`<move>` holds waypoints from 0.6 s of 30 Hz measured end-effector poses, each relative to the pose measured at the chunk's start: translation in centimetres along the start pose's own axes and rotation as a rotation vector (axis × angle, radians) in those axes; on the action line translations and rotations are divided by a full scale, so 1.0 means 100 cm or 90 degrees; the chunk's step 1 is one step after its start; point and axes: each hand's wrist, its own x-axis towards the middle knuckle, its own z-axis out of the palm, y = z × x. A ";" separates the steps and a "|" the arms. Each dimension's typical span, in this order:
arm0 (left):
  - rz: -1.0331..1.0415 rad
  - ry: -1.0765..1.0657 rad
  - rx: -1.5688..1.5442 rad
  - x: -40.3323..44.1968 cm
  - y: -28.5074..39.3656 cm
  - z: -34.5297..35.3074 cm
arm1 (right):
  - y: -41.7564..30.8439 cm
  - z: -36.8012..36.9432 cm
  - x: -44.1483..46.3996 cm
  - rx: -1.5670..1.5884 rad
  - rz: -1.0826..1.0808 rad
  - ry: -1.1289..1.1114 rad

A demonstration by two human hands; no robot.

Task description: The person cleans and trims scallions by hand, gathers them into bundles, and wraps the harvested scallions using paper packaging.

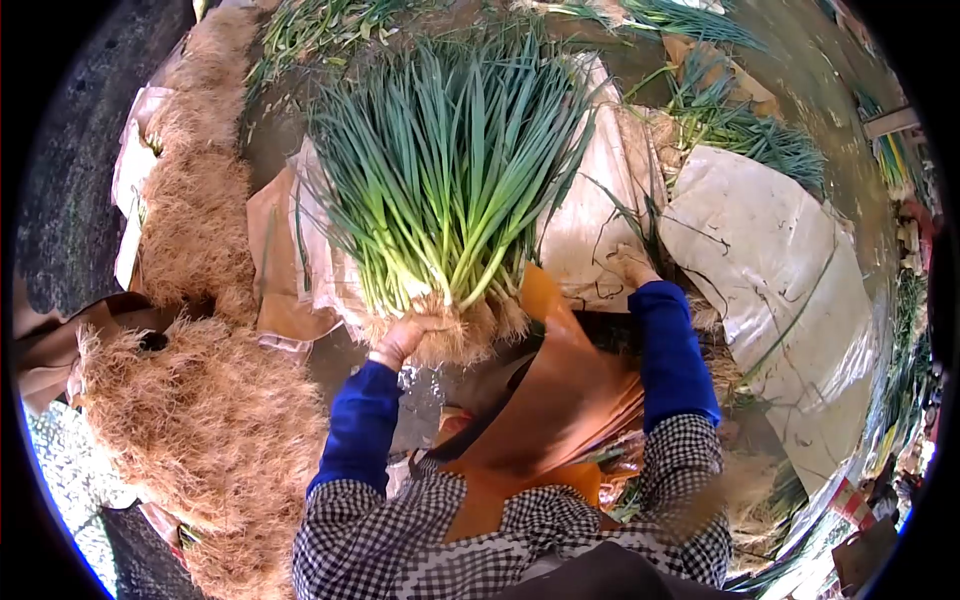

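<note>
A thick bunch of green onions (440, 190) fans out in front of me, dark leaf tips pointing away and pale roots toward me. My left hand (408, 338) is closed around its root end at the left side. Beneath the bunch lies a whitish paper sheet (590, 220). To the right of the bunch, my right hand (632, 266) rests at the near part of this sheet, fingers reaching forward and apart, beside a few loose dark leaves (645, 225). Its fingertips are small and partly unclear.
Piled bundles with tan roots outward (200, 430) line my left. Brown-orange sheets (570, 400) lie in front of my body. On the right, a pale plastic-like sheet (780, 260) covers part of a pile, with more green onions (750, 140) behind it. Loose leaves (330, 30) lie at the far left.
</note>
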 end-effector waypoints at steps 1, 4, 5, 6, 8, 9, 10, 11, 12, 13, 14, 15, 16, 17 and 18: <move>0.000 0.026 -0.068 0.000 -0.003 0.001 | 0.010 -0.001 0.014 0.144 0.074 0.058; -0.050 0.061 -0.143 -0.020 0.006 0.006 | 0.013 -0.022 0.033 0.396 0.239 0.282; 0.014 0.118 -0.177 -0.028 0.006 0.007 | 0.020 -0.018 0.037 0.198 0.196 0.512; 0.080 0.175 -0.208 -0.035 0.004 0.007 | 0.035 -0.007 0.042 -0.012 0.143 0.730; -0.006 0.254 -0.136 -0.050 -0.008 -0.018 | 0.014 -0.026 0.032 0.111 0.201 0.570; 0.055 0.317 -0.224 -0.050 -0.019 -0.030 | 0.004 -0.033 0.026 0.228 0.255 0.409; 0.118 0.386 -0.312 -0.052 -0.031 -0.038 | 0.005 -0.025 0.020 0.010 0.262 0.404; 0.158 0.461 -0.298 -0.054 -0.045 -0.046 | 0.021 0.000 0.022 -0.048 0.232 0.376; 0.090 0.527 -0.328 -0.066 -0.028 -0.044 | 0.041 0.028 0.024 -0.105 0.200 0.350; 0.137 0.613 -0.176 -0.055 -0.071 -0.067 | 0.068 0.049 0.029 -0.010 0.143 0.303; 0.163 0.712 -0.016 -0.046 -0.112 -0.089 | 0.074 0.065 0.038 -0.039 0.031 0.456; 0.086 0.767 0.071 -0.044 -0.133 -0.105 | 0.060 0.051 0.026 -0.048 0.058 0.376; 0.075 0.804 0.172 -0.048 -0.126 -0.111 | 0.040 0.034 0.014 -0.050 0.116 0.268; 0.047 0.810 0.252 -0.072 -0.144 -0.154 | 0.003 0.029 -0.026 -0.062 0.175 0.188; 0.051 0.810 0.270 -0.079 -0.141 -0.168 | -0.006 0.023 -0.033 -0.056 0.209 0.102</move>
